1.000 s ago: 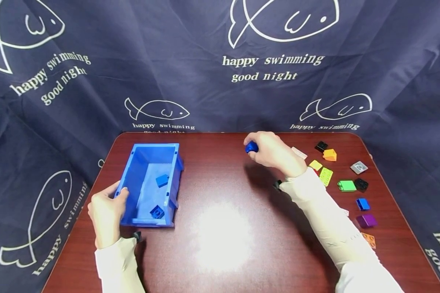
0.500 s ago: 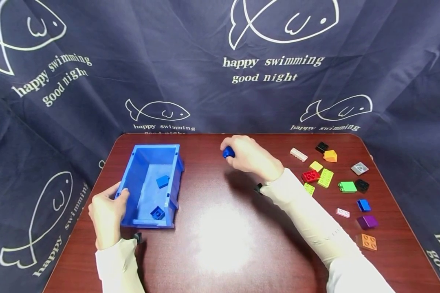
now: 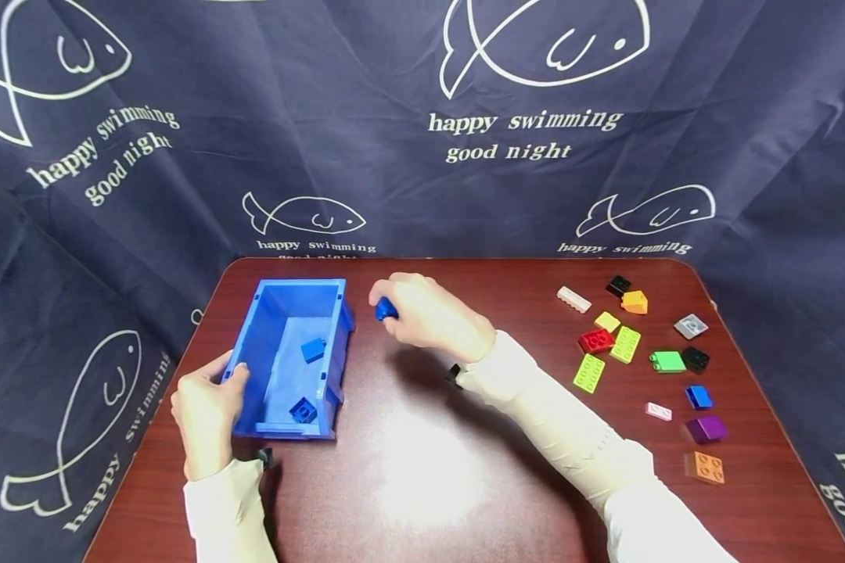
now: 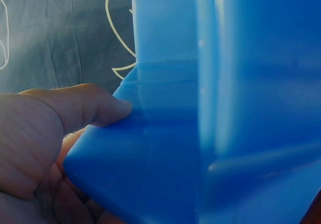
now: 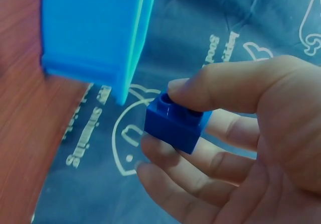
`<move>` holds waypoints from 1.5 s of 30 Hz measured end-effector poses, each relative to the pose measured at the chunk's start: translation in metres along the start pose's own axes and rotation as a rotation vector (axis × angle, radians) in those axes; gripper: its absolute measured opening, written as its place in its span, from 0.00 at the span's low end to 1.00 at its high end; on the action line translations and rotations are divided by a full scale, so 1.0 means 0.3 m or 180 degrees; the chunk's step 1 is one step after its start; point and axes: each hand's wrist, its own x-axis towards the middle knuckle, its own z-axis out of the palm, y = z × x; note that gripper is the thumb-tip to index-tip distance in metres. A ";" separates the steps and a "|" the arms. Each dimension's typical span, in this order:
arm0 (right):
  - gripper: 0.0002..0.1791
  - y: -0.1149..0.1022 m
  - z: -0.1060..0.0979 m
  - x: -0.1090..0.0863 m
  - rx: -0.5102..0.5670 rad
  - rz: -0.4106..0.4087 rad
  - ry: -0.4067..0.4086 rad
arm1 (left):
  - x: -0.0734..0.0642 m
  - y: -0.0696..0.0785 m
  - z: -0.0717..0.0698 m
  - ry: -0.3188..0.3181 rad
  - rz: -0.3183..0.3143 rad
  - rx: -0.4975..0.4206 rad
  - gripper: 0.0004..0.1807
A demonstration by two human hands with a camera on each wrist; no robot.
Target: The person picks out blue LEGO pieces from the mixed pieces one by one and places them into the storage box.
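A dark blue toy brick [image 5: 173, 126] is pinched between the thumb and fingers of my right hand [image 3: 433, 314], held above the table just right of the bin. My left hand [image 3: 207, 410] grips the left wall of the blue plastic bin [image 3: 338, 328]; in the left wrist view its thumb [image 4: 95, 106] lies over the wall, with the other fingers partly hidden beneath. Inside the bin lie two blue bricks, one brick [image 3: 314, 349] toward the right wall and a darker brick [image 3: 303, 410] near the front.
On the right of the table [image 3: 422, 469] lie several loose bricks, among them a red brick [image 3: 596, 340], a purple brick [image 3: 707, 428], an orange brick [image 3: 709, 467] and a blue brick [image 3: 699, 397]. A dark fish-print cloth [image 3: 422, 180] hangs behind the table.
My right hand has moved left across the table with the blue brick, from near the loose bricks to beside the bin. My left hand and the bin have stayed in place.
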 end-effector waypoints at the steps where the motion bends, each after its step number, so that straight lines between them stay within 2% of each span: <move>1: 0.13 -0.015 0.001 0.005 0.0015 -0.0010 -0.0020 | 0.000 0.000 -0.002 0.0007 0.0005 0.0001 0.25; 8: 0.15 -0.105 0.001 0.036 0.0072 -0.0152 -0.0129 | 0.002 -0.004 -0.006 -0.0013 0.0014 -0.0031 0.25; 13: 0.14 -0.148 0.007 0.065 -0.0075 -0.0332 -0.0101 | 0.008 -0.004 -0.006 -0.0001 -0.0001 -0.0033 0.25; 19: 0.11 -0.193 0.037 0.092 -0.0205 -0.0522 -0.0147 | 0.008 -0.006 -0.006 -0.0028 0.0001 -0.0025 0.26; 25: 0.11 -0.240 0.074 0.111 -0.0242 -0.0615 -0.0278 | 0.002 -0.013 -0.003 0.0062 0.0105 0.0028 0.24; 34: 0.14 -0.283 0.120 0.182 -0.0260 -0.0568 -0.0506 | 0.012 -0.009 -0.003 0.0107 0.0176 0.0018 0.23; 41: 0.15 -0.298 0.163 0.234 -0.0331 -0.0410 -0.0725 | 0.008 -0.007 -0.002 0.0053 0.0109 0.0001 0.24; 45: 0.13 -0.302 0.189 0.260 -0.0421 -0.0427 -0.0781 | 0.006 -0.007 0.001 0.0035 0.0080 -0.0014 0.24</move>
